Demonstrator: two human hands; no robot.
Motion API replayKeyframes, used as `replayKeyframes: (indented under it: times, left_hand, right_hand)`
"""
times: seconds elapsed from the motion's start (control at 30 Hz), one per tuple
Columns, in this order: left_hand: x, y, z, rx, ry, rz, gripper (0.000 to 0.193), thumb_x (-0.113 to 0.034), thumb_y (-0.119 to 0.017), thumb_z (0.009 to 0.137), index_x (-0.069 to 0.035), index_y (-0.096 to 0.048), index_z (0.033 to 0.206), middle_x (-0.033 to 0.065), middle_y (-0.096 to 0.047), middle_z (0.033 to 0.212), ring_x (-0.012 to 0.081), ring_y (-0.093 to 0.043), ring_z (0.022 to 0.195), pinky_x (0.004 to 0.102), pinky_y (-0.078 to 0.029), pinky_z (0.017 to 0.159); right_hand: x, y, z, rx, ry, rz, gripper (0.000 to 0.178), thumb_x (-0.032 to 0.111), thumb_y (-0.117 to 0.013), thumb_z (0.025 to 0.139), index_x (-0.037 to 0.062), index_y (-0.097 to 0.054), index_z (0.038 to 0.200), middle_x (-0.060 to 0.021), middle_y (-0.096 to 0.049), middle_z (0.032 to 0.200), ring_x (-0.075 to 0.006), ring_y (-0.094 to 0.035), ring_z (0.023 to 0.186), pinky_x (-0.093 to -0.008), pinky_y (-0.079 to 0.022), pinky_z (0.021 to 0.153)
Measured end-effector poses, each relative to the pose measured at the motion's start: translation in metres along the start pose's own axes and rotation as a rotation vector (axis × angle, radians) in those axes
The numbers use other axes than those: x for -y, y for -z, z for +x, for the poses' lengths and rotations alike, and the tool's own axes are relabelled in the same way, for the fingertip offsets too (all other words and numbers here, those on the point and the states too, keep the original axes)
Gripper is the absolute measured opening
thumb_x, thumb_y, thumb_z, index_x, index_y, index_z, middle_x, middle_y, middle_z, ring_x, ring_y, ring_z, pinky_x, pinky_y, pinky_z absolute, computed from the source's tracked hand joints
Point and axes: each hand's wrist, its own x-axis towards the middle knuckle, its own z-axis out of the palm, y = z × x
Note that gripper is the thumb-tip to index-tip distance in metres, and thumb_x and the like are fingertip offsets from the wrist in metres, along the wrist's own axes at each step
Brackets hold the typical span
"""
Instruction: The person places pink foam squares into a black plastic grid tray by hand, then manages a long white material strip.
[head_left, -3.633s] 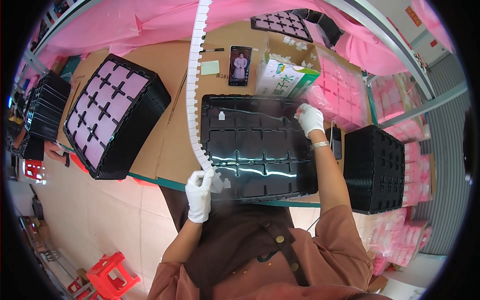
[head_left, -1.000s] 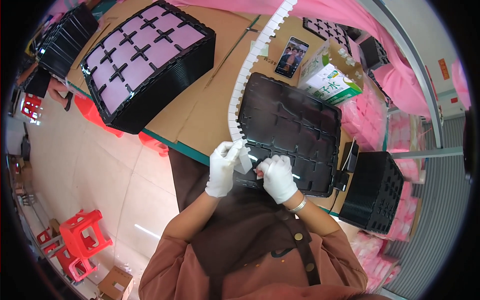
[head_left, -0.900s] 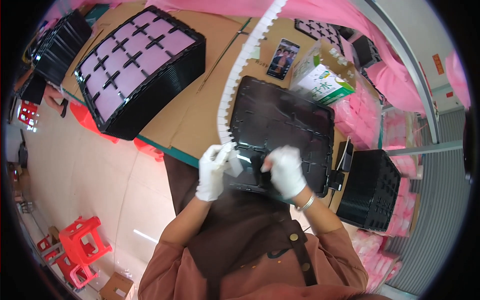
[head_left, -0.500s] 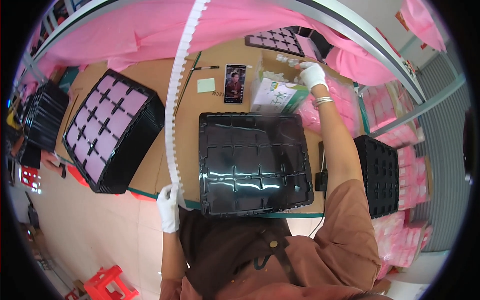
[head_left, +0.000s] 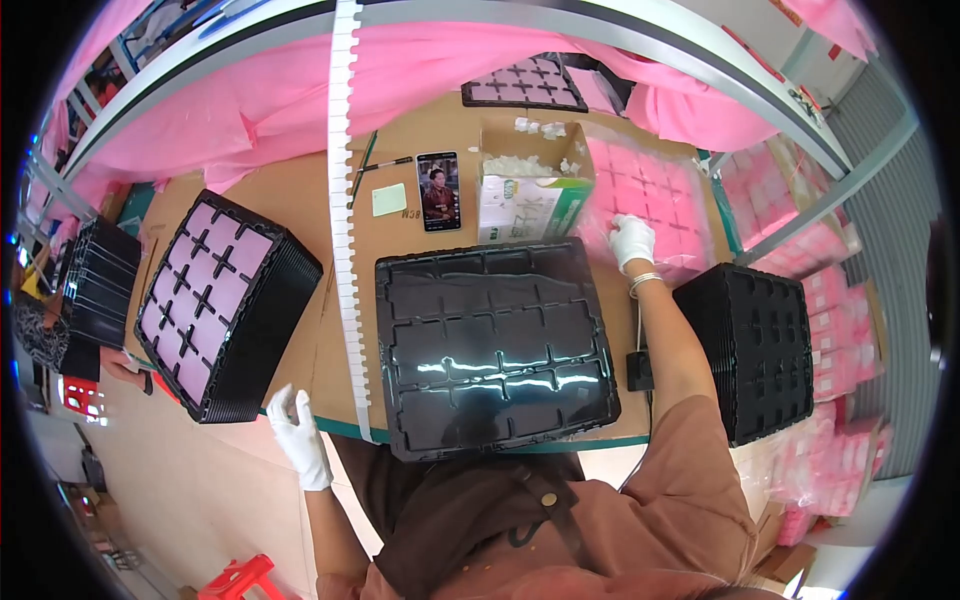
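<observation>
My left hand, in a white glove, is open near the table's front edge, fingers apart and holding nothing. Just to its right hangs a long white strip with a notched edge, running from the overhead frame down to the table edge. In front of me lies a glossy black plastic tray with raised cross-shaped ribs. My gloved right hand is at the near edge of a bagged pink padded sheet, fingers curled; anything between them is hidden. An open carton of small white pieces stands beside it.
A stack of black trays with lilac sheets stands at left. More black trays are at right, and another lies at the back. A phone, yellow note and pen lie behind my tray. Another person's hand shows far left.
My left hand has let go of the white strip, moved left and opened. My right hand has come from above the carton toward me. The view has shifted slightly.
</observation>
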Motion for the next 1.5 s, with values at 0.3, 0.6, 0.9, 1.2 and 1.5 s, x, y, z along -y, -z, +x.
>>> replayKeyframes:
  times: [0.3,0.6,0.9,1.2,1.5]
  left_hand:
    - [-0.112,-0.073,-0.007,0.339,-0.117,-0.286,0.025,-0.018,-0.052,0.096,0.000,-0.057,0.112,0.0094,-0.059,0.107,0.0176,-0.059,0.096,0.0290,-0.047,0.087]
    - [-0.201,-0.224,-0.056,1.354,0.829,-1.013,0.094,-0.075,-0.028,0.086,0.006,-0.043,0.132,0.0209,-0.050,0.130,0.0315,-0.043,0.125,0.0435,-0.034,0.105]
    - [-0.127,-0.123,-0.035,0.883,0.462,-0.652,0.027,-0.024,-0.067,0.085,-0.006,-0.063,0.104,0.0015,-0.063,0.092,0.0115,-0.058,0.083,0.0261,-0.045,0.076]
    - [-0.080,-0.085,-0.023,0.676,0.505,-0.501,0.025,-0.026,-0.072,0.081,-0.008,-0.063,0.097,0.0022,-0.061,0.085,0.0116,-0.056,0.071,0.0260,-0.045,0.061]
    - [-0.087,-0.071,-0.029,0.787,0.496,-0.528,0.033,-0.023,-0.068,0.085,-0.004,-0.060,0.111,0.0025,-0.061,0.096,0.0105,-0.054,0.083,0.0259,-0.046,0.072]
  right_hand:
    - [-0.017,0.022,-0.007,-0.504,-0.046,0.149,0.013,0.015,-0.059,0.077,0.0119,-0.069,0.085,-0.0153,-0.067,0.082,-0.0327,-0.064,0.082,-0.0437,-0.049,0.076]
    - [0.077,0.158,-0.156,-0.581,0.544,0.431,0.019,-0.002,-0.056,0.062,0.0091,-0.058,0.077,-0.0088,-0.058,0.076,-0.0282,-0.055,0.077,-0.0390,-0.041,0.075]
    - [0.072,0.095,-0.199,-0.457,0.401,0.629,0.025,0.026,-0.058,0.089,0.0028,-0.059,0.098,-0.0204,-0.057,0.120,-0.0364,-0.055,0.110,-0.0430,-0.042,0.095]
    - [0.057,0.061,-0.174,0.758,-0.443,1.643,0.050,0.037,-0.062,0.089,0.0010,-0.045,0.120,-0.0120,-0.059,0.101,-0.0243,-0.065,0.084,-0.0354,-0.053,0.070]
    - [0.077,0.047,-0.182,0.685,-0.424,1.344,0.023,0.024,-0.069,0.083,0.0029,-0.060,0.080,-0.0016,-0.054,0.063,-0.0114,-0.046,0.051,-0.0260,-0.035,0.044]
